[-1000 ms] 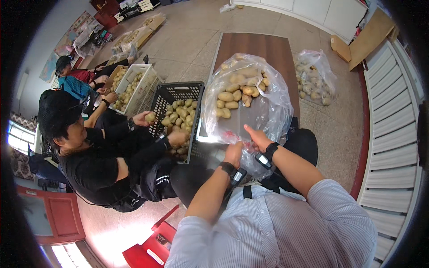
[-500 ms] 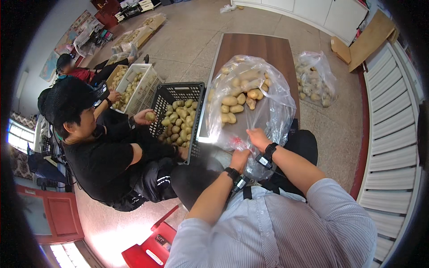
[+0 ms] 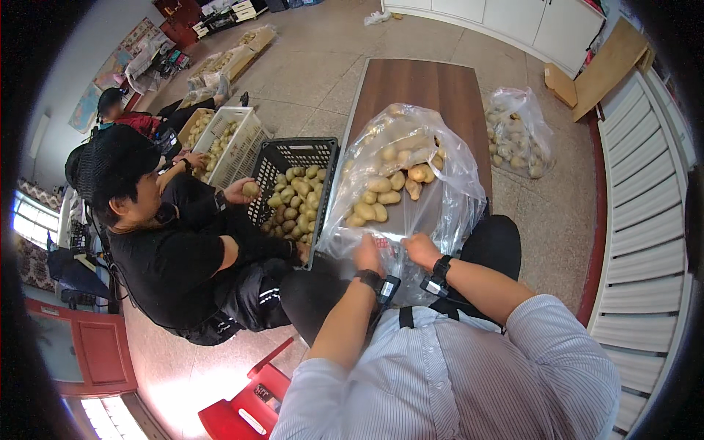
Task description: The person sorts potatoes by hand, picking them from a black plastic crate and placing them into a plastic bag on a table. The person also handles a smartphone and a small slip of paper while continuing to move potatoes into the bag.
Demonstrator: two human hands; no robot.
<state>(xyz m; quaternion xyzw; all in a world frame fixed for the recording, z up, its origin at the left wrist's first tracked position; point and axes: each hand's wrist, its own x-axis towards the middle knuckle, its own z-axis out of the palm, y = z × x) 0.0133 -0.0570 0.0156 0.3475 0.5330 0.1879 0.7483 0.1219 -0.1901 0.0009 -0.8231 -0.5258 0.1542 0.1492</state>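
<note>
A large see-through plastic bag (image 3: pixel 462 180) lies on the brown table with several pale potatoes (image 3: pixel 383 191) inside it. My left hand (image 3: pixel 368 254) is closed on the near edge of the bag, beside a small red print. Just to its right, my right hand (image 3: pixel 421 251) grips the same edge, its fingers pressed together on the gathered plastic. The potatoes lie beyond both hands, apart from them, and one knobbly potato (image 3: pixel 413 189) sits at the right of the group. Part of the bag hangs down toward my lap.
Left of the brown table (image 3: pixel 418 81) stands a black crate (image 3: pixel 331 158) of potatoes. A co-worker (image 3: pixel 176 242) beside it holds one potato (image 3: pixel 251 189). A white crate (image 3: pixel 253 126) and another person are farther left. Another filled bag (image 3: pixel 519 132) rests on the floor at right.
My left hand has moved left and slightly up along the bag's edge, away from my right hand. The near side of the bag is spread wider. My right hand has dropped slightly.
</note>
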